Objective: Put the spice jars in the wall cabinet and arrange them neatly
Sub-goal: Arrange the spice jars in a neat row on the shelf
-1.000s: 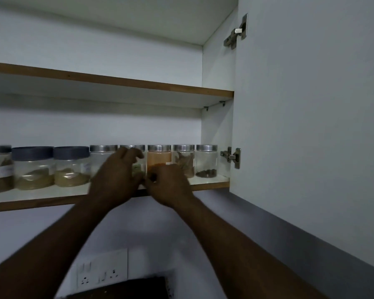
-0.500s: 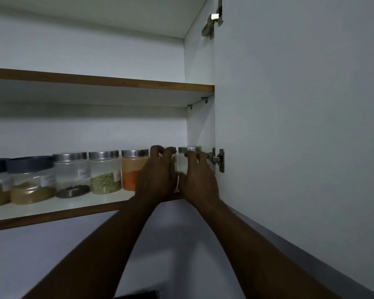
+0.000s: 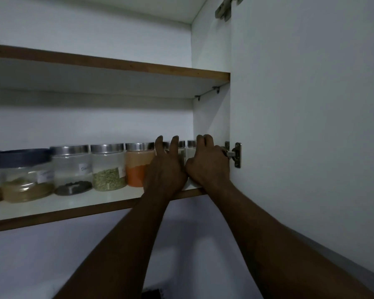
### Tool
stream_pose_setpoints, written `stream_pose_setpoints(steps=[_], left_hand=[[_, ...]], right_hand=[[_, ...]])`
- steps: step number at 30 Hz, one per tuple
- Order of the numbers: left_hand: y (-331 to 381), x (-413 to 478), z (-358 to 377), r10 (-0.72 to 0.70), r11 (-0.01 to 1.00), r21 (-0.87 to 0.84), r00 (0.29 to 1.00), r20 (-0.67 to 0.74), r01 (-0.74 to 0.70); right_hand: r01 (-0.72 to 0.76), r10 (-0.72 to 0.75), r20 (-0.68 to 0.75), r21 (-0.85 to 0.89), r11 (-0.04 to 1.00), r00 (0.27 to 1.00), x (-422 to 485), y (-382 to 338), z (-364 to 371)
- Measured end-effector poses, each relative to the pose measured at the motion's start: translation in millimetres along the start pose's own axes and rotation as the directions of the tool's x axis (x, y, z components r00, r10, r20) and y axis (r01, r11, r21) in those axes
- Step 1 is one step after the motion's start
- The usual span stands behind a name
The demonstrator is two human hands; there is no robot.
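White cabinet walls enclose a lower shelf [image 3: 95, 203] with a brown front edge, and an upper shelf [image 3: 138, 67] spans above it. Beside the right hand [image 3: 207, 167] the open door [image 3: 311, 126] hangs on a metal hinge [image 3: 235, 154]. A row of clear spice jars stands on the lower shelf, running away from the left hand [image 3: 166, 171]. Just beside that hand is a silver-lidded jar [image 3: 138, 165] of orange powder, next a jar [image 3: 108, 167] with green seeds, then a jar [image 3: 71, 169] holding a thin layer of dark bits and bearing a white label. Farther off stands a wider jar [image 3: 26, 175] with a dark lid and tan powder. Both hands reach into the row's far end near the cabinet side wall. The left hand has its fingers spread against a jar [image 3: 181, 152] whose silver lid shows between them; the right hand curls over the top of the last jar [image 3: 191, 147]. Contents of these two are mostly hidden, and whether either hand truly grips cannot be told.
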State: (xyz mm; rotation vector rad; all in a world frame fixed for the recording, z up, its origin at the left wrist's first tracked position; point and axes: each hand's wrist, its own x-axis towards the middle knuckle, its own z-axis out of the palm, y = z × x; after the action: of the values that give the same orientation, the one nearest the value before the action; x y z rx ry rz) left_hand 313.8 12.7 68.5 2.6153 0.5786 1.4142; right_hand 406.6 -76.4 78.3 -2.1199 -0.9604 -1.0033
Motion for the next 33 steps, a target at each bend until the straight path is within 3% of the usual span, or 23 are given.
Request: stream_pose_setpoints(steps=[6,13,21,27,33], left_hand=[[-0.2,-0.4,3.7,-0.045,0.996,0.078,0.999,0.0,0.045],[-0.8,-0.5,5.4,-0.087,0.991,0.104,0.996,0.004,0.086],[-2.1,-0.3,2.8,-0.105,0.994,-0.017,0.993,0.053,0.106],[-5.5,1.6,4.8,-0.121,0.992,-0.028,0.989,0.09,0.124],[-4.4,2.8,3.1,-0.147,0.989,0.004,0.984,0.1,0.148]], right_hand=[[0.004,-0.005,-0.13,-0.01,1.0,0.992,-4.4,2.9,9.9],[0.104,-0.106,0.0,-0.215,0.971,0.994,10.2,-6.4,-15.1],[0.254,-0.205,0.182,-0.313,0.915,0.962,34.5,3.4,-45.9],[0.259,-0.222,0.178,-0.228,0.939,0.959,39.5,11.4,-48.8],[0.293,-0.24,0.307,-0.14,0.946,0.921,52.2,8.3,-57.7]])
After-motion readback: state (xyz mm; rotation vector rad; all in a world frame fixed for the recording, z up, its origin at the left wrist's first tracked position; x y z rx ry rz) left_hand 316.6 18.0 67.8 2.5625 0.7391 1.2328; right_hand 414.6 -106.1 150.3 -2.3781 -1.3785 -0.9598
